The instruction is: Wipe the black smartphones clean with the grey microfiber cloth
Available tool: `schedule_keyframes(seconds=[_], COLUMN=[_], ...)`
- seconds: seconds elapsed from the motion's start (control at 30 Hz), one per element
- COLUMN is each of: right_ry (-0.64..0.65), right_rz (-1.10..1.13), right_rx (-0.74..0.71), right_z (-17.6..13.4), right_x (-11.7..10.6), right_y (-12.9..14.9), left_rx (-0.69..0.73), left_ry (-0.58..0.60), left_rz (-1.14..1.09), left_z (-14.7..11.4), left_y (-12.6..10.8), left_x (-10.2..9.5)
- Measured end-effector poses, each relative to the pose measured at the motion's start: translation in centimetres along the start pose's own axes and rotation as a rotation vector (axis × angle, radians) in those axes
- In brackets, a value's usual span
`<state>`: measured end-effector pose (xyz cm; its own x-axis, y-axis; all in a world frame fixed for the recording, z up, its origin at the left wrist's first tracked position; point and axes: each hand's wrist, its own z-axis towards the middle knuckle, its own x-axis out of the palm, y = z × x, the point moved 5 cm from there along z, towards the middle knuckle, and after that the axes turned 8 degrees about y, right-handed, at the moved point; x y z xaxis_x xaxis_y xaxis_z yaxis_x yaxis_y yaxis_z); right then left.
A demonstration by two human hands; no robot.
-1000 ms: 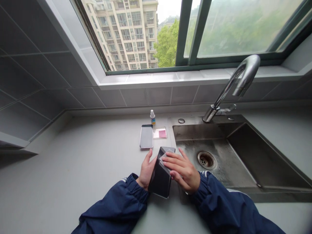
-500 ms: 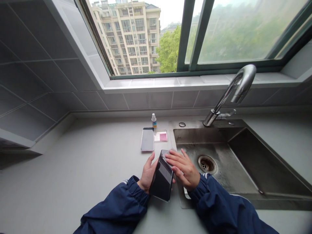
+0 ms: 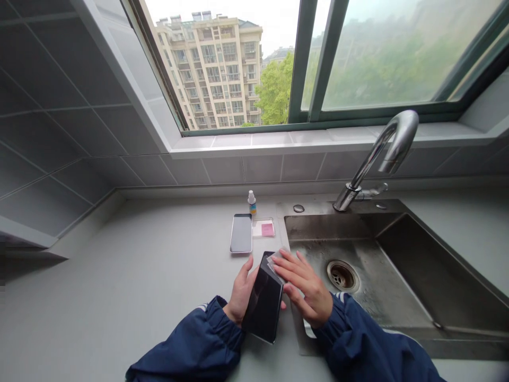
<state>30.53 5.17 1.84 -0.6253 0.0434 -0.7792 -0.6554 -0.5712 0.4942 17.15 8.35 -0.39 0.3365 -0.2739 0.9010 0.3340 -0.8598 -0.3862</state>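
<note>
1. Left hand (image 3: 240, 291) closed around the lower left edge of a dark phone (image 3: 264, 300), holding it tilted over the surface (image 3: 131, 286) at the rim of the sink (image 3: 382, 276).
2. Right hand (image 3: 304, 284) lies flat, fingers extended, pressing a small pale wipe (image 3: 272, 261) against the top end of the phone's screen.
3. Handling judgement: phone looks rigid, light, with smooth glass that is likely slippery and breakable; grip by the long side edges seems safest. Wipe appears thin and limp.
4. A second phone (image 3: 240, 233) lies flat on the surface further back, just beside a clear packet with a pink patch (image 3: 263, 228) and a small bottle (image 3: 252, 202).
5. Labels: bottle label too small to read; no brand legible on either phone.
</note>
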Motion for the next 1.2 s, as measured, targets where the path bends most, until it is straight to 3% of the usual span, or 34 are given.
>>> schedule_keyframes(seconds=[0.17,0.37,0.63,0.77,0.9,1.07,1.2], right_ry=[-0.026,-0.025,-0.02,-0.005,0.05,-0.05,-0.072], right_rz=[0.024,0.099,0.117,0.154,0.079,-0.084,-0.071], right_rx=[-0.019,-0.091,-0.217,-0.25,-0.271,-0.073,-0.09], right_z=[-0.3,-0.4,-0.8,-1.3,-0.8,0.0,-0.1], right_x=[-0.2,-0.4,-0.9,-0.3,-0.2,-1.9,-2.0], right_y=[0.9,2.6,5.7,7.3,6.0,1.9,2.2], left_rx=[-0.001,0.145,0.105,0.153,0.146,0.079,0.112], left_ry=[-0.012,-0.035,-0.006,-0.046,-0.056,0.029,0.014], left_rz=[0.03,-0.03,-0.1,-0.076,-0.113,-0.077,-0.035], left_z=[0.0,-0.1,-0.5,-0.7,-0.5,-0.4,-0.5], left_y=[0.0,-0.4,-0.6,-1.1,-1.1,-0.4,-0.5], left_x=[0.1,0.8,1.5,1.0,0.5,0.4,0.5])
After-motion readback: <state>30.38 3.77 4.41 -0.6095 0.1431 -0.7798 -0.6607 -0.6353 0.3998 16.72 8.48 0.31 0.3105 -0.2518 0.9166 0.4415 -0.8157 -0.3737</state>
